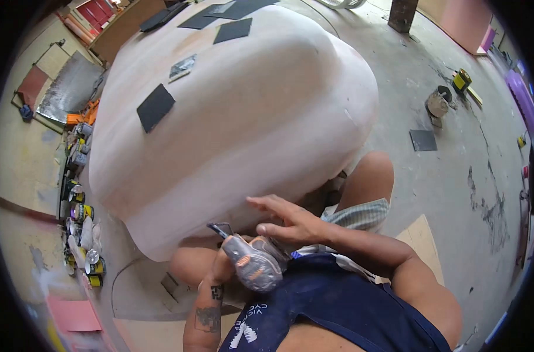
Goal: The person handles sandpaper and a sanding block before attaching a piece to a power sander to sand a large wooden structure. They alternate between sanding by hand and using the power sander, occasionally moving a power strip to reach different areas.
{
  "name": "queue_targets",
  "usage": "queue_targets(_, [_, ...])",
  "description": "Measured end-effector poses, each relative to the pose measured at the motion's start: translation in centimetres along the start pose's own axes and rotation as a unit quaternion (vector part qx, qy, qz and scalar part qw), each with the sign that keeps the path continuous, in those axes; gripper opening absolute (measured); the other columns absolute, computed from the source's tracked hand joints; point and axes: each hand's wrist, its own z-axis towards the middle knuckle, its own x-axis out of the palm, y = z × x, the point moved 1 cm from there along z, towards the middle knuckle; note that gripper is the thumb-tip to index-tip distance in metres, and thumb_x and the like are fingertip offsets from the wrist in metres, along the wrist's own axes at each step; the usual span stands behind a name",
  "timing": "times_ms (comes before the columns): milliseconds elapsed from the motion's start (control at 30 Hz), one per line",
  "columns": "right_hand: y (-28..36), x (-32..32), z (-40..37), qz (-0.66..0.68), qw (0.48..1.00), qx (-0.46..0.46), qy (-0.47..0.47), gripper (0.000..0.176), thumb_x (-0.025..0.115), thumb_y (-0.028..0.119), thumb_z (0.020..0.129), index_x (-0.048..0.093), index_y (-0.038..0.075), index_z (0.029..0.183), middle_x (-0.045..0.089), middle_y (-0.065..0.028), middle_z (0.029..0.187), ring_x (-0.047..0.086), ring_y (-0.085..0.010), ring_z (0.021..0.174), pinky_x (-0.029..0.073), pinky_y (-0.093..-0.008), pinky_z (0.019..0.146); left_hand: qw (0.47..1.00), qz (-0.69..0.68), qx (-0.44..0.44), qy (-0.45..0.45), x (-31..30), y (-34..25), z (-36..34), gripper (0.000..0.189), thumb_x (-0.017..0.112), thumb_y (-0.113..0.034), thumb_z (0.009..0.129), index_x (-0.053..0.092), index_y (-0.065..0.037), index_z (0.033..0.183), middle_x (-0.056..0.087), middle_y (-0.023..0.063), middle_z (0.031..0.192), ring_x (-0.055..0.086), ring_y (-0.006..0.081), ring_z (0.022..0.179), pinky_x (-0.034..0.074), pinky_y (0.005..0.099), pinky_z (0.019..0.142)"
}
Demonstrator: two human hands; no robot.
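Note:
A grey, dusty power tool (258, 270), wrapped in plastic and showing orange marks, is in my left hand (222, 267), whose fingers are largely hidden behind it. Its cable end sticks out toward the large pale moulded shape (237, 129). My right hand (287, 222) is just above and to the right of the tool, fingers spread and holding nothing. It hovers over the near edge of the pale shape; whether it touches the tool is unclear.
Dark sheets (156, 108) and a small smeared plate (182, 68) lie on the pale shape. Cans (95, 262) line the left side. On the right floor are a dark square (423, 140), a bucket (438, 104) and a yellow-black can (462, 80). Cardboard (422, 243) lies beside my right arm.

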Motion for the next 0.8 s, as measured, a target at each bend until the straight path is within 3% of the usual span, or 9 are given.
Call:
queue_targets(33, [0.3, 0.2, 0.4, 0.021, 1.0, 0.011, -0.012, 0.064, 0.06, 0.038, 0.099, 0.036, 0.015, 0.154, 0.045, -0.0167, 0.144, 0.045, -0.0305, 0.133, 0.04, -0.0445, 0.108, 0.984, 0.161, 0.076, 0.02, 0.6, -0.9, 0.1, 0.038, 0.062, -0.029, 0.096, 0.062, 0.002, 0.117, 0.068, 0.0109, 0.108, 0.064, 0.0155, 0.093, 0.054, 0.0315, 0.083])
queue_targets(133, [-1.1, 1.4, 1.3, 0.029, 0.998, 0.031, -0.05, 0.064, 0.058, 0.04, 0.1, 0.035, 0.014, 0.154, 0.044, -0.0173, 0.145, 0.045, -0.0299, 0.134, 0.039, -0.0425, 0.109, 0.997, -0.055, -0.002, 0.062, 4.7, -5.5, -0.7, 0.043, 0.062, -0.035, 0.097, 0.062, 0.002, 0.118, 0.068, 0.0107, 0.109, 0.065, 0.0169, 0.094, 0.054, 0.0307, 0.084])
queue_targets(200, [-0.6, 1.9, 1.8, 0.084, 0.996, -0.01, 0.01, 0.067, 0.053, 0.044, 0.102, 0.03, 0.012, 0.156, 0.044, -0.0181, 0.146, 0.043, -0.0268, 0.135, 0.034, -0.0411, 0.112, 0.988, -0.039, 0.004, 0.147, 4.5, -6.3, -0.6, 0.051, 0.062, -0.041, 0.097, 0.058, 0.002, 0.125, 0.066, 0.0107, 0.115, 0.064, 0.018, 0.101, 0.053, 0.0325, 0.09])
queue_targets(400, [-2.0, 2.8, 2.8, 0.281, 0.943, -0.004, 0.176, 0.075, 0.051, 0.054, 0.1, 0.036, 0.001, 0.15, 0.051, -0.0132, 0.138, 0.045, -0.0189, 0.13, 0.032, -0.0354, 0.113, 0.992, -0.04, 0.023, 0.119, 4.3, -5.7, -1.3, 0.056, 0.055, -0.046, 0.1, 0.055, 0.001, 0.129, 0.064, 0.0114, 0.121, 0.062, 0.0191, 0.107, 0.05, 0.0338, 0.095])
queue_targets(500, [-6.1, 3.9, 0.6, 0.446, 0.881, 0.117, 0.106, 0.06, 0.05, 0.044, 0.103, 0.045, 0.001, 0.146, 0.058, -0.0112, 0.131, 0.055, -0.0208, 0.12, 0.042, -0.0372, 0.106, 0.997, 0.008, 0.046, 0.068, 5.1, -4.2, 0.3, 0.058, 0.051, -0.049, 0.101, 0.053, 0.001, 0.132, 0.063, 0.0118, 0.125, 0.062, 0.0196, 0.11, 0.048, 0.0344, 0.098])
queue_targets(567, [-7.3, 4.6, -1.1, 0.506, 0.828, 0.242, 0.001, 0.06, 0.051, 0.044, 0.103, 0.047, 0.001, 0.144, 0.059, -0.0145, 0.134, 0.06, -0.0269, 0.119, 0.047, -0.0421, 0.104, 0.997, -0.07, -0.021, 0.019, 5.4, -3.2, 1.3, 0.06, 0.049, -0.05, 0.102, 0.052, 0.001, 0.133, 0.062, 0.012, 0.127, 0.061, 0.02, 0.112, 0.047, 0.0348, 0.1])
queue_targets(600, [-7.3, 4.9, -2.1, 0.506, 0.813, 0.282, -0.059, 0.059, 0.051, 0.044, 0.102, 0.047, 0.001, 0.143, 0.059, -0.0164, 0.136, 0.061, -0.0301, 0.119, 0.049, -0.0446, 0.104, 0.963, -0.227, -0.143, -0.013, 6.2, -2.9, 1.5, 0.061, 0.045, -0.052, 0.103, 0.051, 0.0, 0.135, 0.061, 0.0122, 0.129, 0.061, 0.0212, 0.115, 0.046, 0.0351, 0.102])
queue_targets(700, [-13.2, 5.0, -4.0, 0.647, 0.705, 0.287, -0.048, 0.063, 0.055, 0.047, 0.1, 0.046, 0.001, 0.142, 0.056, -0.019, 0.138, 0.061, -0.0317, 0.121, 0.048, -0.0458, 0.106, 0.972, -0.058, -0.213, -0.085, 6.2, -1.9, 1.9, 0.061, 0.034, -0.054, 0.106, 0.055, -0.003, 0.134, 0.063, 0.0132, 0.129, 0.061, 0.0242, 0.116, 0.045, 0.0347, 0.103])
queue_targets(800, [-14.4, 4.3, -3.9, 0.754, 0.628, 0.189, 0.037, 0.069, 0.058, 0.049, 0.097, 0.043, 0.001, 0.144, 0.055, -0.0207, 0.139, 0.059, -0.0323, 0.124, 0.046, -0.0464, 0.109, 0.907, 0.395, -0.13, -0.067, 4.8, -3.6, 1.5, 0.058, 0.031, -0.048, 0.108, 0.058, -0.004, 0.133, 0.064, 0.0151, 0.128, 0.061, 0.021, 0.115, 0.048, 0.0362, 0.1])
